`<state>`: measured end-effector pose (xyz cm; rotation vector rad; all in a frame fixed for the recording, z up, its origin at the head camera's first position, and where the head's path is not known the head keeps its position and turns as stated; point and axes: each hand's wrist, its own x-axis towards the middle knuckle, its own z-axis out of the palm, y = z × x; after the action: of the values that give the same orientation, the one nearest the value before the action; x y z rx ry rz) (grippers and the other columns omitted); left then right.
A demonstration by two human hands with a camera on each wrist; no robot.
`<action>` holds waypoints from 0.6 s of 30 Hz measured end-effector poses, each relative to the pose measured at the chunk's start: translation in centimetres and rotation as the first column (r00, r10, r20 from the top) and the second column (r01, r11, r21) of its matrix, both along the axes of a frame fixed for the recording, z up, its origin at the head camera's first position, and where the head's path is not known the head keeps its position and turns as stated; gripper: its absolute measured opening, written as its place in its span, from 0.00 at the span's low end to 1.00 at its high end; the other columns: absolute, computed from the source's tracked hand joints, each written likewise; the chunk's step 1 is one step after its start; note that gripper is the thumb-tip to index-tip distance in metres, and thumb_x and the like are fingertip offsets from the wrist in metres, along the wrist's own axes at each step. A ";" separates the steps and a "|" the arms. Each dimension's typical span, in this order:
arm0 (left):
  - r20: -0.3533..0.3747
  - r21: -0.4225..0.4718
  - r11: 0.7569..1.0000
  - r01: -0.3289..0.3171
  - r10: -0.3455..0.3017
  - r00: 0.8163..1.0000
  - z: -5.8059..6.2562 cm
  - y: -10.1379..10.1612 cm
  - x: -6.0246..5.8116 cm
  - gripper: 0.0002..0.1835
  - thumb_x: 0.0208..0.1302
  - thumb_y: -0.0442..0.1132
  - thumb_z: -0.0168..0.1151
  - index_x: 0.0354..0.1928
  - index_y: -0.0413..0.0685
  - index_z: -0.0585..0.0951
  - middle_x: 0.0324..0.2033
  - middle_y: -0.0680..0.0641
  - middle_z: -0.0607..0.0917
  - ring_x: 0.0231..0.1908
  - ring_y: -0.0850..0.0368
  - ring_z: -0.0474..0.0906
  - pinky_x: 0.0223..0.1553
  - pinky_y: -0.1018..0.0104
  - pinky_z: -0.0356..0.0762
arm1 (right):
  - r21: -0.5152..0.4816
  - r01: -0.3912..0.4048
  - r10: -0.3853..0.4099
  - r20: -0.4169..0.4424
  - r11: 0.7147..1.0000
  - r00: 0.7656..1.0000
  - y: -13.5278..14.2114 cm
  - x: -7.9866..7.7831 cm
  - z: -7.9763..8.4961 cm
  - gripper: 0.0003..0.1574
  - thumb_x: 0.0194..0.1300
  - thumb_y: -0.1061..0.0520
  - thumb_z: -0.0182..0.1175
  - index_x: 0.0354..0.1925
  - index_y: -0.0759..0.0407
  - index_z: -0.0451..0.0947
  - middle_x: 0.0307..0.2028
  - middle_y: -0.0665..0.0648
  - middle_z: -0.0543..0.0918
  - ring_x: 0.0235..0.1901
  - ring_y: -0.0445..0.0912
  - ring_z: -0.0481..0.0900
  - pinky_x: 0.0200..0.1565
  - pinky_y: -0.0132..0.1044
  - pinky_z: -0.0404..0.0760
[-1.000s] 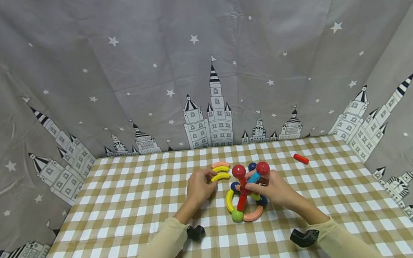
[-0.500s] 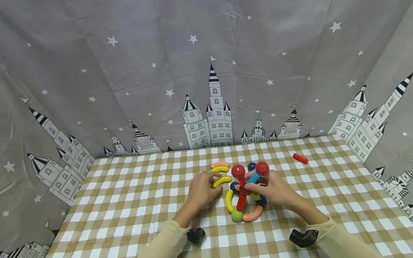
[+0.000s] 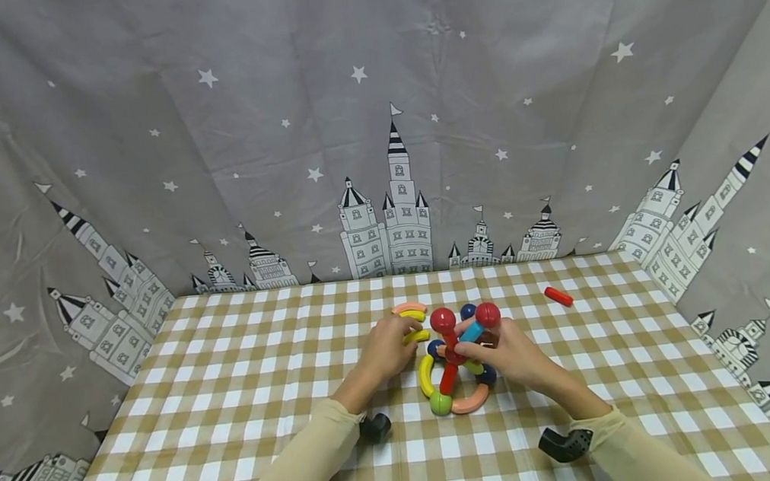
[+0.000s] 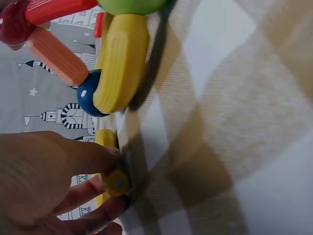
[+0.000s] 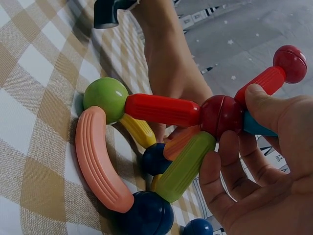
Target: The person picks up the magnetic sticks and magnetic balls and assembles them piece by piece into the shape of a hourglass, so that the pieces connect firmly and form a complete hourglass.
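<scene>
My left hand [image 3: 386,349] pinches a yellow curved magnetic stick [image 4: 116,182] between thumb and fingers, low over the cloth, its end showing in the left wrist view. My right hand [image 3: 520,351] holds a structure of magnetic sticks and balls by its upper part, the thumb on a red stick [image 5: 261,87] near the central red ball [image 5: 221,116]. The structure's base is a ring with a green ball [image 3: 440,403], a salmon curved stick [image 5: 100,159], a yellow curved stick [image 4: 123,61] and dark blue balls [image 5: 146,213]. Two red balls [image 3: 443,320] top it.
Behind the left hand lie a salmon curved stick [image 3: 409,307] and another yellow curved stick [image 3: 414,315]. A dark blue ball [image 3: 468,311] sits behind the structure. Farther right lies a straight red stick [image 3: 558,296]. A grey castle-print curtain [image 3: 265,129] stands behind the checked tablecloth [image 3: 244,360].
My left hand has drawn one yellow curved stick toward me, away from the other, then shifted slightly right with it. The right hand keeps its hold on the structure, nearly unmoved.
</scene>
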<state>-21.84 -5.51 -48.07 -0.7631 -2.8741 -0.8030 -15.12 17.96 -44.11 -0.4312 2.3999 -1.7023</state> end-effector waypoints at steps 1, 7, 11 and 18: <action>0.006 -0.006 1.000 0.002 -0.002 1.000 0.1 0.0 0.0 0.11 0.60 0.30 0.72 0.45 0.44 0.89 0.39 0.45 0.89 0.39 0.50 0.84 0.42 0.56 0.82 | 0.001 0.000 0.000 0.001 1.000 1.000 0.0 0.0 0.0 0.20 0.69 0.52 0.69 0.54 0.60 0.81 0.50 0.58 0.86 0.48 0.53 0.85 0.52 0.44 0.84; 0.079 0.095 0.995 -0.027 0.020 0.997 0.8 -0.3 0.0 0.13 0.59 0.31 0.71 0.47 0.44 0.89 0.39 0.45 0.88 0.38 0.51 0.82 0.38 0.59 0.79 | 0.013 0.008 -0.008 0.013 1.000 1.000 -0.1 0.1 0.0 0.22 0.69 0.50 0.69 0.55 0.60 0.80 0.48 0.57 0.87 0.48 0.52 0.85 0.52 0.46 0.84; 0.128 0.263 0.964 -0.036 0.002 0.992 1.9 -0.5 0.2 0.13 0.61 0.32 0.72 0.48 0.45 0.88 0.42 0.46 0.89 0.42 0.49 0.84 0.40 0.58 0.80 | 0.010 0.008 -0.008 0.009 1.000 1.000 -0.1 0.1 0.0 0.22 0.69 0.51 0.69 0.55 0.60 0.80 0.48 0.57 0.87 0.48 0.52 0.85 0.52 0.47 0.84; 0.293 0.487 0.862 -0.141 -0.009 0.956 4.7 -0.5 0.5 0.15 0.63 0.31 0.72 0.52 0.50 0.88 0.44 0.45 0.88 0.38 0.52 0.82 0.36 0.64 0.81 | 0.017 0.007 -0.007 0.003 1.000 1.000 -0.1 0.2 0.1 0.22 0.69 0.51 0.69 0.55 0.60 0.80 0.48 0.57 0.87 0.49 0.52 0.85 0.54 0.48 0.83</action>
<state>-21.29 -5.97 -43.39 -0.5084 -2.6777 -1.6865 -14.95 17.86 -44.00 -0.4172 2.4145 -1.6834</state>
